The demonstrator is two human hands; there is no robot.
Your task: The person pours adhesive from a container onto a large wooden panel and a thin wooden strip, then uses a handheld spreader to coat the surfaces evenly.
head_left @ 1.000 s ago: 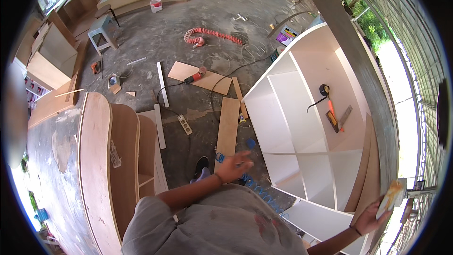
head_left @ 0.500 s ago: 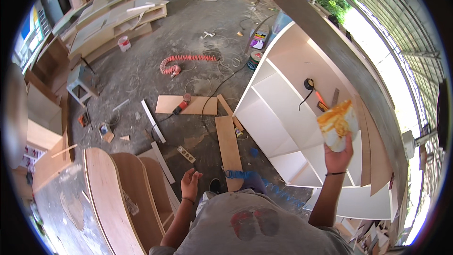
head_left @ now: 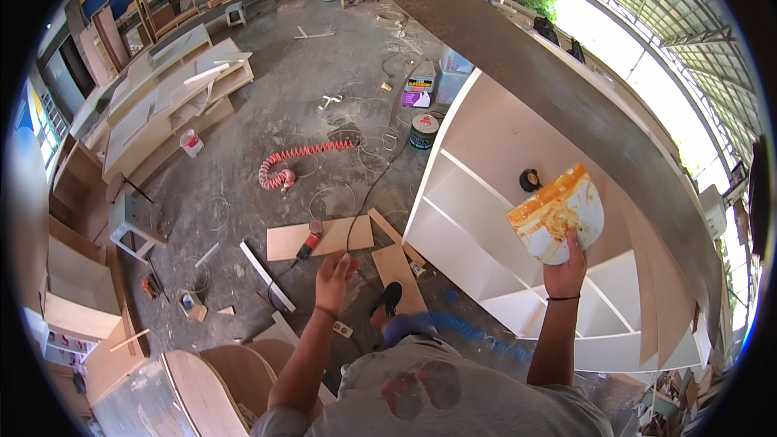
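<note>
Forearms (head_left: 556, 344) reach forward, spread apart. Right grip (head_left: 566, 263) grasps a thin, orange-smeared white plate (head_left: 558, 214) by its lower edge, raised before a white cabinet (head_left: 486, 133); left grip (head_left: 336, 275) is half open, fingers loosely bent. Black tape measure (head_left: 529, 180) lies in the cabinet's large compartment; a bucket (head_left: 191, 144) shows unclear contents.

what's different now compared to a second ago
The right hand came up from the lower right of view, bringing the smeared white plate in front of the white cabinet; the left hand moved leftward. The plate stayed in the right hand; the red grinder stayed on its board.
</note>
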